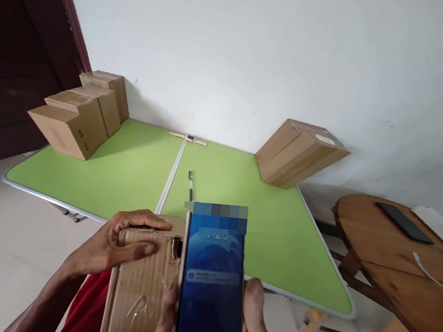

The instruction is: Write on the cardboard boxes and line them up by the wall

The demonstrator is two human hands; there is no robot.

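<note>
My left hand (121, 242) grips the top edge of a small taped cardboard box (139, 288) held close to me at the bottom middle, fingers curled over its rim. My right hand (254, 319) holds a smartphone (211, 289) upright beside the box, its lit blue screen facing me; thumb on the right side, fingertips showing at the left edge. Both sit in front of the near edge of a green folding table (128, 173).
On the table: stacked cardboard boxes (78, 115) at the far left, a tilted box (298, 153) leaning on the wall at far right, a black pen (191, 183) near the centre seam, a small strip (188, 138) at the back. A round wooden table (402, 264) with a dark phone (405, 222) and white cable stands right.
</note>
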